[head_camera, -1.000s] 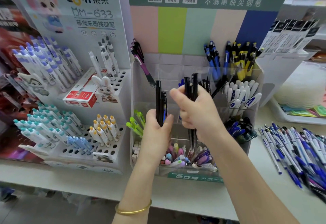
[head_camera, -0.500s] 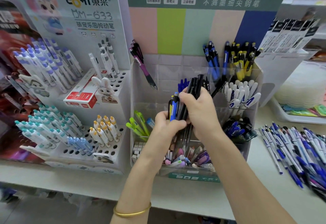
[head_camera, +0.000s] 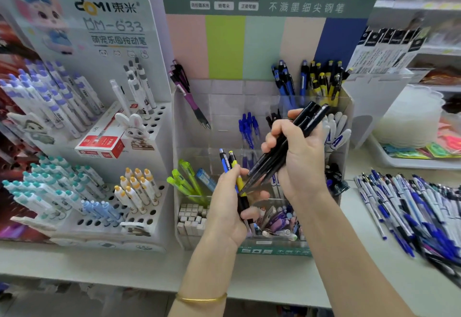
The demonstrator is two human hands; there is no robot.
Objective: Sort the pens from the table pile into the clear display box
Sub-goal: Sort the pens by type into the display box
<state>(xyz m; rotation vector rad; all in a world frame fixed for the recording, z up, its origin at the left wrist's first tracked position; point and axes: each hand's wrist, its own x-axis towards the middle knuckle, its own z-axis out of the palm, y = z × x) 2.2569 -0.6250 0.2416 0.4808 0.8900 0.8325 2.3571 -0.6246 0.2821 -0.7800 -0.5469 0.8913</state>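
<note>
I see the right hand (head_camera: 298, 157) curled around a bundle of black pens (head_camera: 287, 147). The left hand (head_camera: 228, 207) grips two pens (head_camera: 230, 167), blue and yellow.

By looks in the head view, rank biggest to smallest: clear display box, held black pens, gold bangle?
1. clear display box
2. black pens
3. gold bangle, though nearness to the camera enlarges it.

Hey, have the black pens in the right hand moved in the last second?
Yes. The black pens in the right hand tipped from upright to slanted, tops swinging right toward the white pens in the clear display box.
</note>
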